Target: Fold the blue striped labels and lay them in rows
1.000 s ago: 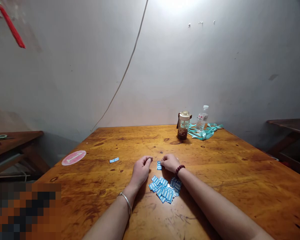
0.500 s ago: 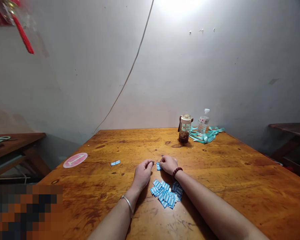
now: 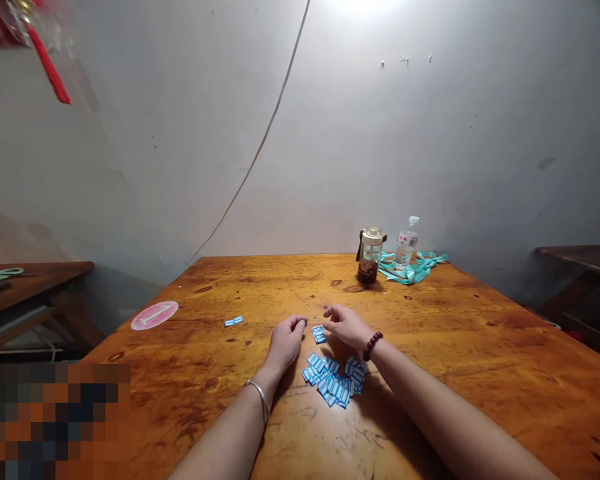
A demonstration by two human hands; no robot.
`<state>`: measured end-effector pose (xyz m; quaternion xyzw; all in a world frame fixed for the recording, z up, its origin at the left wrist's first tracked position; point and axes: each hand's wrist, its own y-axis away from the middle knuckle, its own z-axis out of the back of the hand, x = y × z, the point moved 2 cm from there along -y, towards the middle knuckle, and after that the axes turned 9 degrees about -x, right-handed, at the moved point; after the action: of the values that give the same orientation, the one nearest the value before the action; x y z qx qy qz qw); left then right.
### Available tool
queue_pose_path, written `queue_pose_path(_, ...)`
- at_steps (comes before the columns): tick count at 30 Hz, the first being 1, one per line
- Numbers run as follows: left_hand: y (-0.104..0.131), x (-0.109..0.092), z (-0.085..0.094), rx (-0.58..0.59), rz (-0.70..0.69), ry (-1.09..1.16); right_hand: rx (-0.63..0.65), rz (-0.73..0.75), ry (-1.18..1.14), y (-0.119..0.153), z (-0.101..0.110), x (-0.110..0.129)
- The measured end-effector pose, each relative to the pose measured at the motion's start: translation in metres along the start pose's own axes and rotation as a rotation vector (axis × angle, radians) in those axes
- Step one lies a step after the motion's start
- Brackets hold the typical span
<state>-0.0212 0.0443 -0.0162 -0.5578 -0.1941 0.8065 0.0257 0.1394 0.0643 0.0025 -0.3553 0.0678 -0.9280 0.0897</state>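
Observation:
Several blue-and-white pieces lie in a loose pile (image 3: 335, 380) on the wooden table, close to my forearms. Beyond the pile, a small group of the same pieces (image 3: 319, 334) rests between my hands. My left hand (image 3: 286, 341) is to the left of that group, thumb and forefinger pressed together; whatever they may pinch is too small to make out. Just right of the group, my right hand (image 3: 349, 327) hovers with thumb and fingers apart and nothing between them. Farther left lies a separate blue-and-white strip (image 3: 233, 321).
A pink disc (image 3: 155, 315) lies near the table's left edge. At the back right stand a brown-strapped jar (image 3: 369, 257) with dark contents and a clear water bottle (image 3: 407, 245), beside turquoise ribbons (image 3: 415, 272). A wall rises behind the table (image 3: 275, 280).
My right hand has moved slightly right, off the small group, and its fingers have opened. More of the group shows. My left hand stays nearly in place. The view has shifted slightly.

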Motion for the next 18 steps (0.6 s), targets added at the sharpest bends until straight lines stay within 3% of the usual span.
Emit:
queue_pose_path(5,0.001,-0.007,0.001,0.006,-0.013,-0.022,0.226,0.139,-0.064,0.050,0.006,0.006)
queue_pose_path(10,0.005,-0.018,0.004,0.062,-0.047,-0.063,0.189,0.266,0.090,0.072,0.008,0.009)
queue_pose_path(13,0.007,-0.023,0.006,0.106,-0.069,-0.091,0.272,0.164,-0.001,0.068,0.012,0.003)
queue_pose_path(18,0.008,-0.027,0.006,0.136,-0.057,-0.063,0.387,-0.051,-0.355,0.059,0.022,-0.015)
